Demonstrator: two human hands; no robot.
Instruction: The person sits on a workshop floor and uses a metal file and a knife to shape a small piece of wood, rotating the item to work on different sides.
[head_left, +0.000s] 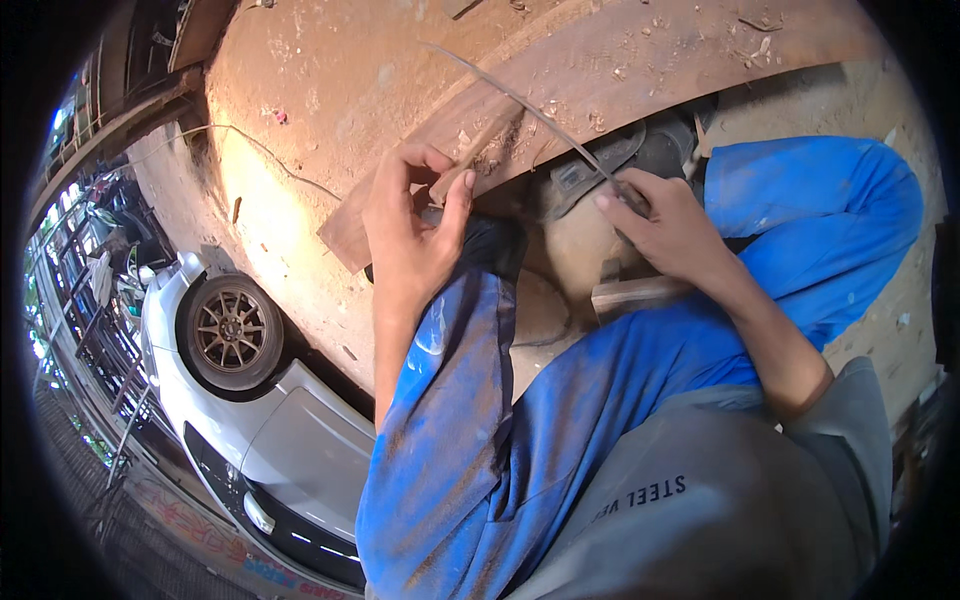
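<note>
My left hand [415, 200] is closed on a small piece of wood [478, 150], pinching its near end between thumb and fingers. The wood slants away from me over a long brown plank [650, 100]. In my right hand [665, 215] is the handle end of a long, thin, tapering metal tool that looks like a file [545, 122]. Its dark shaft runs up and left, crossing just past the wood's far end; whether the two touch, I cannot tell. My right fingers wrap the grip and hide most of it.
Shavings and wood scraps litter the plank and the ground [340, 90]. A wooden block [640, 293] lies by my legs, below dark footwear [580, 178]. A silver car [310, 440] with a bronze-rimmed wheel [232, 332] stands at left. A thin cable [268, 150] crosses the ground.
</note>
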